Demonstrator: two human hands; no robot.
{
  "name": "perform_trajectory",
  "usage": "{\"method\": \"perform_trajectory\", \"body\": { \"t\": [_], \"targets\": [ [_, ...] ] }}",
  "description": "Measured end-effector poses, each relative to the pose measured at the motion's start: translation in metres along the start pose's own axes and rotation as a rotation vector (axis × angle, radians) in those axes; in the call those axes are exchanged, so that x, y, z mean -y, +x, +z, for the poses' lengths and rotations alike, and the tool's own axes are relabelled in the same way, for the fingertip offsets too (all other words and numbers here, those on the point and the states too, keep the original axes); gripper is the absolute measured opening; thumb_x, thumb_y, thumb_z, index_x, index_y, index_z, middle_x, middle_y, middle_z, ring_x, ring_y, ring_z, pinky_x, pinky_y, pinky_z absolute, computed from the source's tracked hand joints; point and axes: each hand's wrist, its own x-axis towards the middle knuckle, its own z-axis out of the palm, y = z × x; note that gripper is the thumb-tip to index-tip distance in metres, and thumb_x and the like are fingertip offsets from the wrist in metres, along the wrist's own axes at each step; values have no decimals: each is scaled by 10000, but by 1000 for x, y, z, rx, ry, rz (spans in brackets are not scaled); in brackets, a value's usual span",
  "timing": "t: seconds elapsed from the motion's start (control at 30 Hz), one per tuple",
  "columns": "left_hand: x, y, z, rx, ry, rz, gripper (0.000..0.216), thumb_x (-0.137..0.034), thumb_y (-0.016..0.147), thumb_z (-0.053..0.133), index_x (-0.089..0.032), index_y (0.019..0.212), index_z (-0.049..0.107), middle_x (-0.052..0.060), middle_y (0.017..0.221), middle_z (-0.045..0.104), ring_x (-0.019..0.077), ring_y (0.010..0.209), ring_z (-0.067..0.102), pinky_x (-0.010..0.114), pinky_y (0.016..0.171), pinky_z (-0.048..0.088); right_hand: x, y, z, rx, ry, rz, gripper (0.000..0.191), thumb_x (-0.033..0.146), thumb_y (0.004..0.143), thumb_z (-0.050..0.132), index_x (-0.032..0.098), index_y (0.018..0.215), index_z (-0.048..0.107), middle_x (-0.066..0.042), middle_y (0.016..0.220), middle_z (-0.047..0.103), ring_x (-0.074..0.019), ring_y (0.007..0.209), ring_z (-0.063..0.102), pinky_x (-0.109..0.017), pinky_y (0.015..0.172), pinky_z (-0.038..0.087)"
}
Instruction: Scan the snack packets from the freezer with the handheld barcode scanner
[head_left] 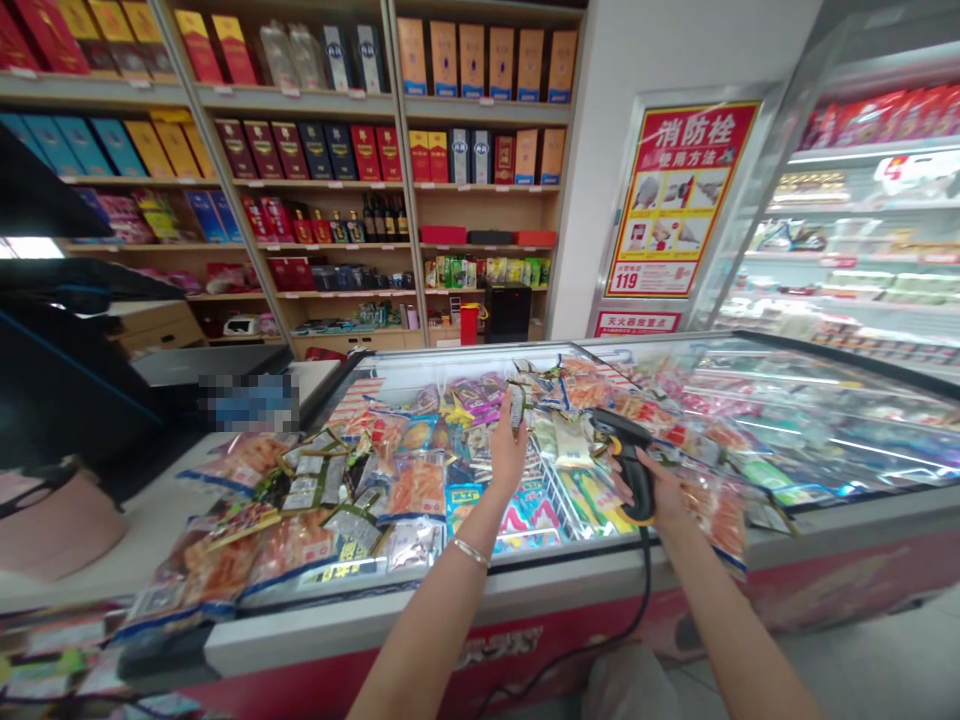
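My left hand (508,448) is raised over the chest freezer (525,580), fingers closed on a small snack packet (517,405) held upright. My right hand (652,490) grips the handle of a black barcode scanner (628,455), whose head points left towards the packet. The scanner's black cable (637,610) hangs down in front of the freezer. A silver bracelet sits on my left wrist. Many snack packets (352,490) lie heaped across the freezer's glass lid beneath both hands.
A counter (150,520) with dark checkout equipment (67,380) stands to the left. Wooden shelves (337,180) of boxed goods and bottles fill the back wall. A red fire-hydrant poster (679,195) hangs at the right, beside an open refrigerated shelf unit (862,220).
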Motion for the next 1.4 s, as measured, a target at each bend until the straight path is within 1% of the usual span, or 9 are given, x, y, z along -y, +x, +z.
{"method": "perform_trajectory", "body": {
  "t": [0.13, 0.3, 0.4, 0.53, 0.67, 0.8, 0.9, 1.1, 1.4],
  "targets": [
    [-6, 0, -4, 4, -55, -17, 578, -231, 898, 445, -251, 1451, 280, 86, 1221, 627, 166, 828, 644, 276, 795, 479, 4, -3, 5, -8, 8, -7, 342, 475, 745, 635, 185, 904, 545, -16, 632, 479, -105, 349, 318, -239, 288, 283],
    [-20, 3, -35, -100, -157, 38, 601, -219, 897, 444, -262, 1461, 244, 70, 1416, 466, 178, 1157, 556, 282, 923, 465, 10, 1, 17, -90, 115, -16, 288, 438, 732, 621, 182, 863, 596, -38, 697, 450, -98, 380, 312, -242, 293, 264],
    [-28, 4, -76, -166, -111, 65, 599, -228, 900, 444, -246, 1464, 240, 72, 1459, 409, 191, 1237, 498, 297, 968, 450, 12, 12, 41, -59, 162, -40, 279, 415, 728, 613, 183, 882, 610, -40, 716, 439, -98, 394, 324, -243, 306, 285],
    [-28, 1, -151, -315, 58, 107, 591, -248, 904, 443, -231, 1461, 243, 67, 1474, 389, 195, 1313, 423, 273, 981, 442, 7, 35, 94, 64, 197, -58, 287, 412, 735, 616, 176, 897, 600, -29, 713, 433, -86, 401, 325, -214, 310, 285],
    [-6, -5, -224, -542, 293, 49, 595, -265, 902, 445, -213, 1460, 244, 94, 1423, 457, 203, 1243, 501, 300, 993, 439, -17, 64, 155, 242, 251, -23, 281, 436, 748, 608, 187, 873, 567, -14, 716, 425, -80, 403, 308, -203, 308, 295],
    [27, -19, -271, -584, 678, -10, 506, -273, 894, 441, -148, 1383, 412, 156, 1456, 396, 274, 1307, 427, 418, 1054, 381, -58, 87, 207, 388, 350, 18, 260, 430, 758, 611, 193, 840, 544, -7, 719, 441, -72, 395, 292, -188, 298, 290],
    [50, -33, -282, -623, 973, -57, 445, -290, 888, 449, -132, 1297, 524, 180, 1489, 327, 328, 1371, 316, 547, 1105, 253, -93, 95, 234, 478, 421, 64, 255, 431, 790, 602, 187, 837, 543, 14, 673, 429, -61, 376, 270, -181, 314, 311],
    [73, -44, -278, -500, 1094, -67, 402, -289, 906, 399, -181, 1250, 576, 129, 1361, 523, 276, 1259, 478, 565, 1141, 143, -133, 92, 245, 653, 411, 222, 268, 448, 867, 518, 193, 785, 503, 38, 534, 347, -86, 350, 267, -191, 314, 299],
    [73, -45, -277, -478, 1103, -94, 411, -259, 903, 388, -171, 1268, 556, 126, 1360, 523, 263, 1207, 523, 554, 1149, 126, -134, 89, 241, 540, 478, 221, 236, 400, 843, 543, 170, 897, 550, -6, 719, 434, -51, 386, 285, -154, 309, 313]
  ]
}}
